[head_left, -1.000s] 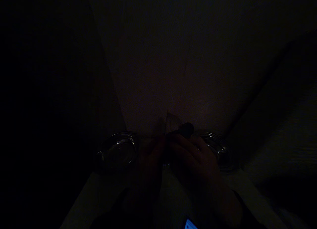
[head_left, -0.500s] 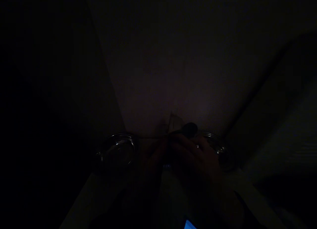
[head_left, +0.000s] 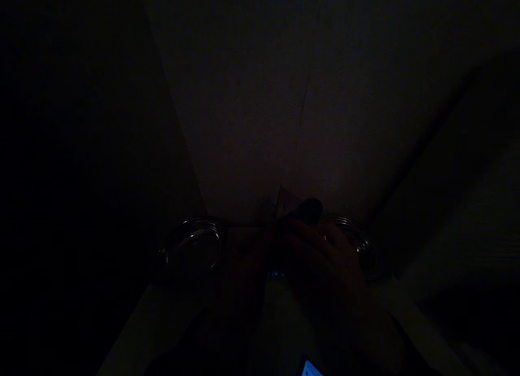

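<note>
The scene is very dark, so most outlines are faint. My right hand [head_left: 325, 257] is bent at centre right, its fingers pointing left, with a small bright spot that may be a ring. A dark object with a rounded end [head_left: 311, 209] shows just beyond those fingers, seemingly in their grip; its kind is too dim to tell. My left hand [head_left: 246, 265] is a faint shape close to the right one, its fingers lost in shadow. Behind both hands stands a thin, pale, sharp-edged piece [head_left: 286, 201]. Low between the hands is a small bluish glint.
A shiny round bowl [head_left: 219, 251] sits left of my hands, and a second shiny bowl [head_left: 368, 251] sits to the right, partly covered by my right hand. A pale wall [head_left: 252, 127] rises behind. A lit blue screen [head_left: 311, 369] shows at the bottom edge.
The view has become dimmer. The dark rounded object has shifted slightly up, and my right hand has moved a little; the bowls stay in place.
</note>
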